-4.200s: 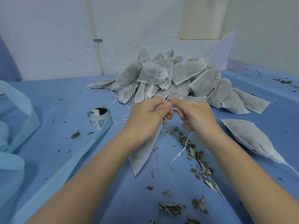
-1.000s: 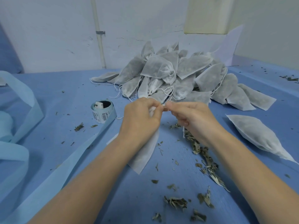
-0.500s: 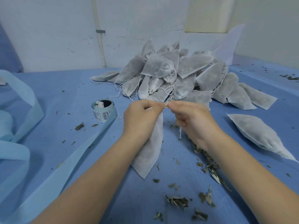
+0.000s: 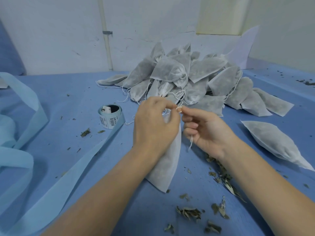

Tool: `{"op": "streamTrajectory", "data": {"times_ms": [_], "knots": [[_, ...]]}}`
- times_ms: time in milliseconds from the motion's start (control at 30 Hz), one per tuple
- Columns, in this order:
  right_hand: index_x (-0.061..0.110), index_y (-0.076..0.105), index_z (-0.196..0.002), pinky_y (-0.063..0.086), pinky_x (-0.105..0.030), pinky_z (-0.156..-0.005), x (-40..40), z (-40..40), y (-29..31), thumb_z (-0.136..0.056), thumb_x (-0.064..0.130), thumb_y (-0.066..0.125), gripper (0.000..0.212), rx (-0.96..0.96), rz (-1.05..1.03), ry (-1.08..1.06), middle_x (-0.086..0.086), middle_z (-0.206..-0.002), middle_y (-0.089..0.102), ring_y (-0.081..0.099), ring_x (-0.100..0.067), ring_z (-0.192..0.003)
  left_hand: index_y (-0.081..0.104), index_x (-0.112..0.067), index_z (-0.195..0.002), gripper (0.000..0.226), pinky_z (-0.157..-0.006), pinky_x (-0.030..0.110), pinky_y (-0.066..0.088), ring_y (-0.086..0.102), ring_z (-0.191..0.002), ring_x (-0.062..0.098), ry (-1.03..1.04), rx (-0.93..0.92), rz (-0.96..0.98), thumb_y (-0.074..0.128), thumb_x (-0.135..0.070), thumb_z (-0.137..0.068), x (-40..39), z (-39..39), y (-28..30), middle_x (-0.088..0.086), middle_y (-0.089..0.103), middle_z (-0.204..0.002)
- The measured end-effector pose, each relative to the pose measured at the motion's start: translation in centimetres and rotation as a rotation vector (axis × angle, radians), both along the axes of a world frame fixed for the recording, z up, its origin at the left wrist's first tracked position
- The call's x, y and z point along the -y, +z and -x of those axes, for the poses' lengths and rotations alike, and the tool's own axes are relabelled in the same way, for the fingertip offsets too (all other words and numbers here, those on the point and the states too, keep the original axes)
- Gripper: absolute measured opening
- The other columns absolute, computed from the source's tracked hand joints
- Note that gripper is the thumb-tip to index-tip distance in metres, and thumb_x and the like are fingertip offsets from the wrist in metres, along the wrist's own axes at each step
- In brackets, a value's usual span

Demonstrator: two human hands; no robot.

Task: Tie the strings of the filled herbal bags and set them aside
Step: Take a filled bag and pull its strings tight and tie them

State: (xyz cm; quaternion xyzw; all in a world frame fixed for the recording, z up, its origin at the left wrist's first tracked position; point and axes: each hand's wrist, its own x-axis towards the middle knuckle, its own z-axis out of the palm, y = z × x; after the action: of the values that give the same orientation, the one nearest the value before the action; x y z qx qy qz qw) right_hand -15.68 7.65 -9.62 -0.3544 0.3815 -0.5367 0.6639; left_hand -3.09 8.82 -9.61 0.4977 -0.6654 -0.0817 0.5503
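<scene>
Bare blue tabletop [image 4: 64,92] opens out left of centre, edged by the pale blue fabric strip [image 4: 56,188] and its roll [image 4: 110,118]. Behind, the pile of tied herbal bags [image 4: 196,79] sits against the wall; one filled bag [image 4: 276,142] lies alone on the right. Loose dried leaves [image 4: 189,212] scatter the near side. At centre, the left hand [image 4: 155,126] grips the neck of the herbal bag [image 4: 167,166], which hangs down to the table. The right hand [image 4: 206,130], palm turned inward, pinches the white string [image 4: 179,109] at the bag's mouth, its tail dangling below the curled fingers.
</scene>
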Motion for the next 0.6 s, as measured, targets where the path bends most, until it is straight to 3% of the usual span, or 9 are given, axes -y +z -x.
{"op": "streamTrajectory", "data": {"times_ms": [133, 267, 400, 500, 600], "knots": [[0.005, 0.064, -0.081, 0.021, -0.012, -0.041, 0.1, 0.1, 0.0, -0.079, 0.008, 0.063, 0.004, -0.037, 0.033, -0.033, 0.005, -0.056, 0.041, 0.031, -0.003, -0.042, 0.075, -0.014, -0.086, 0.009, -0.09, 0.026, 0.04, 0.056, -0.103, 0.018, 0.03, 0.039, 0.019, 0.071, -0.022, -0.083, 0.4, -0.2, 0.0, -0.002, 0.063, -0.112], [0.005, 0.072, -0.081, 0.03, -0.014, -0.042, 0.0, 0.0, -0.4, -0.082, 0.008, 0.067, 0.006, -0.2, 0.146, -0.089, 0.005, -0.058, 0.046, 0.036, -0.003, -0.047, 0.072, -0.003, -0.08, 0.009, -0.085, 0.012, 0.035, 0.056, -0.103, 0.026, 0.039, 0.192, 0.124, 0.068, -0.01, -0.084, 0.6, -0.7, 0.2, 0.007, 0.064, -0.112], [0.016, 0.08, -0.08, 0.041, -0.015, -0.051, -0.3, 0.1, -0.6, -0.08, 0.018, 0.074, 0.006, -0.418, 0.25, -0.163, 0.006, -0.064, 0.058, 0.047, -0.003, -0.055, 0.066, 0.005, -0.076, 0.012, -0.07, 0.032, 0.045, 0.055, -0.097, 0.028, 0.122, 0.384, 0.275, 0.062, -0.002, -0.085, 0.6, -0.7, -0.8, 0.013, 0.067, -0.104], [0.017, 0.08, -0.08, 0.05, -0.015, -0.064, -0.5, 0.2, -0.5, -0.078, 0.02, 0.076, 0.006, -0.39, 0.276, -0.185, 0.006, -0.073, 0.07, 0.06, -0.003, -0.068, 0.067, -0.003, -0.083, 0.009, -0.079, 0.021, 0.034, 0.047, -0.104, 0.027, 0.097, 0.29, 0.136, 0.061, -0.008, -0.088, 0.6, -0.5, -0.5, 0.009, 0.06, -0.109], [0.015, 0.076, -0.085, 0.052, -0.024, -0.088, -0.5, 0.0, -0.4, -0.082, 0.019, 0.072, 0.007, -0.353, 0.317, -0.2, 0.001, -0.089, 0.075, 0.068, -0.01, -0.093, 0.063, -0.03, -0.079, 0.014, -0.084, 0.012, 0.028, 0.035, -0.111, 0.017, -0.046, 0.016, -0.176, 0.06, -0.021, -0.09, 0.7, -0.1, 0.6, -0.004, 0.046, -0.108]]}}
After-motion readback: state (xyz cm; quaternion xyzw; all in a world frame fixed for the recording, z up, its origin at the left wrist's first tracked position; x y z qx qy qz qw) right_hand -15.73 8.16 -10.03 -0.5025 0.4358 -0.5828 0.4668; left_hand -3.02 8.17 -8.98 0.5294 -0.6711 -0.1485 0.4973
